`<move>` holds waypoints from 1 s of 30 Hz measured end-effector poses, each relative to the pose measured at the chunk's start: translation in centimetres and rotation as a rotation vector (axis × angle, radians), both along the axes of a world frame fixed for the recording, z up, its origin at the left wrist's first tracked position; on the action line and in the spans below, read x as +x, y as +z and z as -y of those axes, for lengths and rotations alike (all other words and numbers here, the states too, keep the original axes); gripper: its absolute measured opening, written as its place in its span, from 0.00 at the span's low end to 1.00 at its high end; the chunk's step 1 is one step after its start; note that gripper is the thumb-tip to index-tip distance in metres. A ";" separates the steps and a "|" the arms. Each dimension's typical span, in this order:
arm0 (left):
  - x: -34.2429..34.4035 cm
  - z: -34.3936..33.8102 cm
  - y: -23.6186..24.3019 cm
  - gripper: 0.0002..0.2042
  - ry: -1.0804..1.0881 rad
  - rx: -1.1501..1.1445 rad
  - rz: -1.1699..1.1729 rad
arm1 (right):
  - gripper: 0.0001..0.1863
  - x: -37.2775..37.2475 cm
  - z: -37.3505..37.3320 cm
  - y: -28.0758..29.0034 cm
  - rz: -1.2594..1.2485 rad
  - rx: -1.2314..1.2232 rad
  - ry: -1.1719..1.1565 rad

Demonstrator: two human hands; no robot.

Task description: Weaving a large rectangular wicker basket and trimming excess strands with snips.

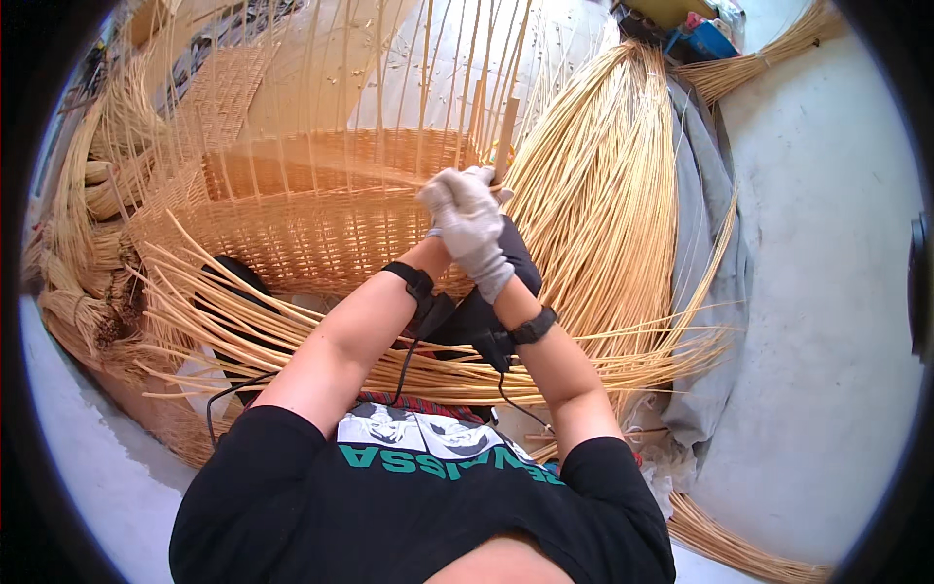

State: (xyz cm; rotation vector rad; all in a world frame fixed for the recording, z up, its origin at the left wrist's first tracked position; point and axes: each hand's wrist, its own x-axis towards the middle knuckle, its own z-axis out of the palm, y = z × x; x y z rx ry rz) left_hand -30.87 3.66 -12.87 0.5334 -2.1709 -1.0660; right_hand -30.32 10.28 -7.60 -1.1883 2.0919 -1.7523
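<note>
A large rectangular woven wicker basket [321, 229] stands in front of me, with tall upright stakes rising from its walls. Both hands wear pale gloves and meet at its right corner, beside a flat wooden stake [506, 136]. My right hand [472, 219] is closed in front, around a wicker rod [384, 177] that runs left along the rim, blurred by motion. Mostly behind it is my left hand [434, 232], its fingers hidden. Black straps with small devices circle both wrists.
A thick sheaf of long wicker rods [603, 185] lies to the right on grey cloth [696, 243]. More loose rods [282, 326] stretch across my lap. Bundles of rods [83, 292] are piled at the left. A blue container [710, 41] is at the back right.
</note>
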 end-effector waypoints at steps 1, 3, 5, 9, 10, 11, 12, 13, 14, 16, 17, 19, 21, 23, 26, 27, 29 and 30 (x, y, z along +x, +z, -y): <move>0.3 0.1 0.4 0.09 0.023 0.056 -0.134 | 0.13 -0.2 0.3 0.6 -0.213 0.191 0.031; 1.5 0.7 1.7 0.10 0.056 0.157 -0.398 | 0.17 -2.2 0.1 1.3 0.319 -0.213 0.234; 4.1 2.1 2.5 0.12 -0.065 0.495 -0.571 | 0.24 -6.7 -1.2 1.2 0.431 -0.472 0.117; 10.0 9.7 1.0 0.13 -0.031 1.100 -0.303 | 0.36 -13.1 -1.2 -1.5 0.294 0.502 0.158; 10.5 11.1 0.0 0.12 0.079 1.101 -0.148 | 0.39 -14.1 -1.0 -2.0 0.178 0.630 0.140; 10.3 12.2 -1.0 0.13 -0.004 1.044 -0.184 | 0.42 -14.5 -1.1 -2.5 0.092 0.797 0.137; 9.7 13.2 -1.4 0.13 -0.050 0.924 -0.228 | 0.47 -14.6 -0.8 -2.7 0.088 0.823 0.094; 8.5 14.0 -1.2 0.13 -0.082 0.822 -0.243 | 0.42 -14.2 -0.7 -2.8 0.062 0.823 0.038; 6.7 14.8 -0.1 0.13 -0.186 0.683 -0.310 | 0.37 -13.8 -0.5 -2.7 0.020 0.848 -0.004; 2.8 15.4 4.1 0.13 -0.236 0.520 -0.220 | 0.39 -12.2 0.0 -2.5 0.114 0.878 -0.089; 0.4 15.1 6.8 0.13 -0.244 0.481 -0.088 | 0.40 -11.3 0.4 -2.6 0.096 0.798 -0.161; -4.8 12.4 11.7 0.23 -0.156 0.054 0.077 | 0.31 -9.5 1.2 -3.3 -0.153 0.748 -0.439; -9.4 9.2 14.9 0.38 -0.275 -0.210 0.305 | 0.16 -8.4 1.7 -4.2 -0.139 0.650 -0.547; -11.4 6.2 14.7 0.50 -0.341 -0.288 0.307 | 0.15 -8.2 1.9 -5.4 -0.246 0.480 -0.635; -8.0 6.4 11.8 0.48 -0.243 -0.397 -0.028 | 0.16 -8.9 1.4 -7.1 -0.286 0.407 -0.654; -4.7 6.9 10.6 0.39 -0.334 -0.324 0.041 | 0.15 -9.2 1.2 -7.5 -0.232 0.373 -0.631; 4.0 9.3 9.0 0.28 -0.736 -0.037 0.337 | 0.11 -9.6 0.7 -8.2 -0.082 0.132 -0.505; 9.1 9.6 8.1 0.20 -0.871 -0.316 0.089 | 0.12 -9.8 0.3 -8.2 -0.153 0.304 -0.601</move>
